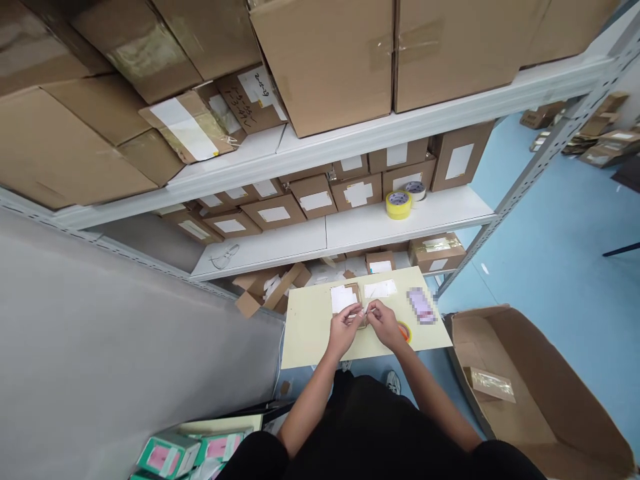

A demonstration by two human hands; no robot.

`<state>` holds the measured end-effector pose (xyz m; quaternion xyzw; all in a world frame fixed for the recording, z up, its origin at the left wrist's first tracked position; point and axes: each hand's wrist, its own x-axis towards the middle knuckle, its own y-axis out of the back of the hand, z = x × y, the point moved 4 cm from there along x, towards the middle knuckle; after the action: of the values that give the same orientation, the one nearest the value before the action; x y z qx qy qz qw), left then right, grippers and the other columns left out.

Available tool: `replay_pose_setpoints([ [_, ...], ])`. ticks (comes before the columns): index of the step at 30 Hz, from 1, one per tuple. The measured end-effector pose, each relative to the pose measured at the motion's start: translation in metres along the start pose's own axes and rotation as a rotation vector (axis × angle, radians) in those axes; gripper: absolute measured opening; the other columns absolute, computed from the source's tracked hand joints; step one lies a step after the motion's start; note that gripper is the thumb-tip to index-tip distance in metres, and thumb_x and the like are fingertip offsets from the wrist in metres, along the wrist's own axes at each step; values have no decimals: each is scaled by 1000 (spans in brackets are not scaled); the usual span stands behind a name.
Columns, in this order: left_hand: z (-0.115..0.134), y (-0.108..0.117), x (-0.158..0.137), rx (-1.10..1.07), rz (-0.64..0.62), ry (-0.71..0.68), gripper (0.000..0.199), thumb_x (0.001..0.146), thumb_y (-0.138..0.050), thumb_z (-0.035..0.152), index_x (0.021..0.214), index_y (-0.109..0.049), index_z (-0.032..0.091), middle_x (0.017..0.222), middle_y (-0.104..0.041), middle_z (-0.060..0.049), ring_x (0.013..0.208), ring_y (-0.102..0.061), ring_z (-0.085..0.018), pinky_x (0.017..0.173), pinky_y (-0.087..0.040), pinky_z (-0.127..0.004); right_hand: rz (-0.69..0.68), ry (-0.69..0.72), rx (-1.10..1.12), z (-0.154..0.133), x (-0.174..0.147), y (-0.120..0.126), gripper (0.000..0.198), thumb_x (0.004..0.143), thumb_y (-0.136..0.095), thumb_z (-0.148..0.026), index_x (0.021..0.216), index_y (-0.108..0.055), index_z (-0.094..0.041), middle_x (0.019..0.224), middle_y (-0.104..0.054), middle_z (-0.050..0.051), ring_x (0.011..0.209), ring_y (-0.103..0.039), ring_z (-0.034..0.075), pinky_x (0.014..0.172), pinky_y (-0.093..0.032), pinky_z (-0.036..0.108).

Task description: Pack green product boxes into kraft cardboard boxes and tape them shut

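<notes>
Over a small cardboard box (356, 291) with white labels (343, 298), my left hand (345, 325) and my right hand (383, 323) meet at the fingertips. Both are closed in a pinch around something small and whitish, too small to name. Behind them on the pale yellow table (310, 327) lies a white sheet (380, 289). A yellow tape roll (407, 332) with an orange inside is partly covered by my right wrist. Farther right is a blurred purple object (421, 305).
Shelves (280, 237) with labelled cartons (315, 197) rise behind the table; tape rolls (399, 205) sit on the middle one. A large open carton (530, 373) stands right, holding a taped parcel (490, 385). Green boxes (170, 457) are at lower left, beside a grey wall (125, 320).
</notes>
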<state>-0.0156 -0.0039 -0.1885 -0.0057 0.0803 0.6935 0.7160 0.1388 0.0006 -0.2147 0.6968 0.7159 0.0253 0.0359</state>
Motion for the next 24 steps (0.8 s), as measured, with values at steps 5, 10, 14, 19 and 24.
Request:
replay_pose_setpoints([
  [5, -7, 6, 8, 17, -148, -58, 43, 77, -84, 51, 107, -83, 20, 121, -78, -12, 100, -77, -26, 93, -64, -40, 46, -21, -59, -4, 5, -4, 12, 83, -59, -37, 84, -58, -25, 67, -62, -3, 59, -58, 17, 59, -46, 28],
  [10, -6, 27, 19, -16, -198, -123, 45, 78, -84, 53, 109, -84, 21, 114, -80, -11, 97, -76, -27, 90, -64, -42, 62, -38, -15, -8, 8, -27, 16, 84, -63, -41, 81, -60, -25, 70, -61, -2, 61, -56, 17, 58, -46, 29],
  [14, -7, 64, 20, -32, -171, -155, 43, 90, -70, 59, 87, -84, 18, 89, -79, -7, 83, -71, -22, 79, -60, -33, 21, -69, 83, -9, 16, -61, 20, 83, -66, -42, 77, -57, -26, 70, -62, -2, 59, -56, 17, 58, -46, 29],
  [19, -25, 120, 18, -56, -19, -115, 57, 89, -66, 68, 67, -75, 16, 64, -61, -1, 64, -56, -15, 62, -48, -26, -84, -119, 122, -14, 31, -119, 33, 82, -74, -56, 81, -64, -24, 68, -63, -1, 62, -60, 18, 63, -49, 31],
  [24, -45, 169, 29, -153, -2, -51, 57, 84, -69, 70, 67, -72, 15, 64, -61, -1, 65, -55, -16, 64, -47, -27, -120, -142, 111, -12, 43, -171, 43, 76, -81, -63, 78, -66, -23, 68, -63, -1, 65, -58, 18, 66, -49, 32],
])
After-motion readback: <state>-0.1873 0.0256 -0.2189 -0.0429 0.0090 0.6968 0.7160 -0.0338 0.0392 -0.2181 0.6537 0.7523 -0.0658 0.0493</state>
